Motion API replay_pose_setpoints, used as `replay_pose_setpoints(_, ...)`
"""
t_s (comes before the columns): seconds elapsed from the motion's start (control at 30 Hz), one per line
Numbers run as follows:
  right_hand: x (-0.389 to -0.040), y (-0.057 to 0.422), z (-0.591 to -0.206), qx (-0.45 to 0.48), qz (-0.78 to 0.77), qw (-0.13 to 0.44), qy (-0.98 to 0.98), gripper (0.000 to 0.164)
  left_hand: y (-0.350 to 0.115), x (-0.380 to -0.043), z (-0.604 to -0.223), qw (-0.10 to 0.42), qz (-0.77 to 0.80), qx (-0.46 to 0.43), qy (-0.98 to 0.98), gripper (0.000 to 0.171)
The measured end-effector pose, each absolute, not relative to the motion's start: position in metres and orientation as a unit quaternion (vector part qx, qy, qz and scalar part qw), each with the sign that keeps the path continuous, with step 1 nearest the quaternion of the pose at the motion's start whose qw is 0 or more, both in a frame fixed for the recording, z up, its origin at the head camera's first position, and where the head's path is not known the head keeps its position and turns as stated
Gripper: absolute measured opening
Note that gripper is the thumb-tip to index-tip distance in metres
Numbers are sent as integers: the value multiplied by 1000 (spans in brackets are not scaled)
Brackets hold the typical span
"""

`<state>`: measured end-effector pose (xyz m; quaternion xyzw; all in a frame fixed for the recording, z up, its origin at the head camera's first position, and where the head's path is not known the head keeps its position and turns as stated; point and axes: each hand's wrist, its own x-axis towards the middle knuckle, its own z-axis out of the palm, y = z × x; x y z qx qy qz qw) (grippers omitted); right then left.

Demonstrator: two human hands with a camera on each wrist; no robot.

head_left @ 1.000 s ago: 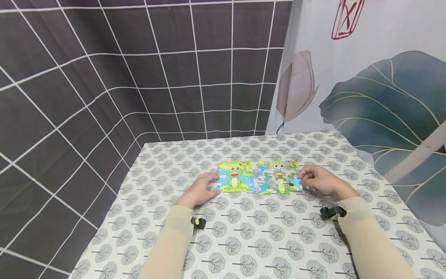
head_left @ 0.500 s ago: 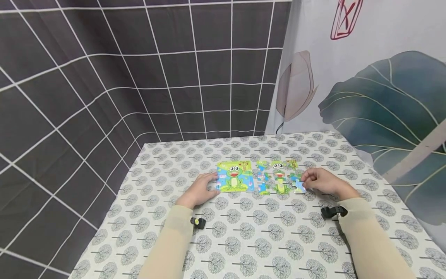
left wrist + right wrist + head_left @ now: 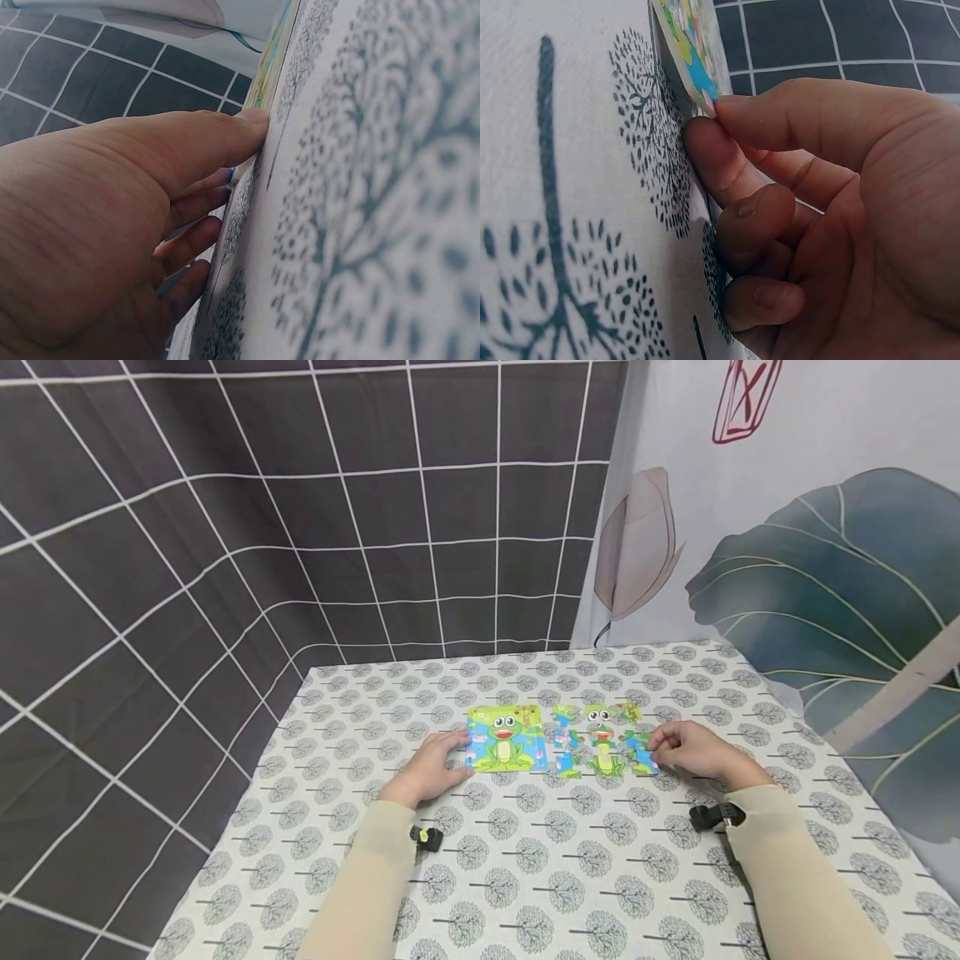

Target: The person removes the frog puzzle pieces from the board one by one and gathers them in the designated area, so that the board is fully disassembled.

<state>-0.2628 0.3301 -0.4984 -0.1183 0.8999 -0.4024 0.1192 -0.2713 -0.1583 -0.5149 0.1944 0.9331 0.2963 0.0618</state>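
In the head view, my left hand [image 3: 429, 768] rests at the left edge of a frog picture board [image 3: 530, 747]. In the left wrist view its thumb tip touches that edge, the fingers loosely extended. Right of the board, jigsaw pieces of the same frog lie in loose columns, among them a frog-body piece [image 3: 606, 765] and an eyes piece [image 3: 599, 717]. My right hand [image 3: 690, 749] pinches the outer edge of the lower-right jigsaw piece [image 3: 644, 764] between thumb and index finger. The right wrist view shows that edge slightly raised off the cloth, other fingers curled below.
A tree-print cloth [image 3: 525, 877] covers the table. Dark grid-patterned fabric [image 3: 382, 510] hangs behind and to the left; a pale leaf-printed curtain [image 3: 750, 510] hangs at the back right. Both wrists wear black straps, one on the right wrist [image 3: 717, 815].
My right hand has shifted slightly right, and the lower-right jigsaw piece has come right with it. Its tilt has changed, so a pale glare has given way to blue. My left hand stays put.
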Motion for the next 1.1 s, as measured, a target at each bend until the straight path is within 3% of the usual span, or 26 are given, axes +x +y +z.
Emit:
replay_pose_setpoints(0.7,-262,326,-493,-86,-399,115,906,12,-158,-273,-517,66,296,198,932,65)
replay_pose_setpoints(1.1,-277,316,-479,-91,-323,12,942,17,-171,-279,-512,69,334,177,923,69)
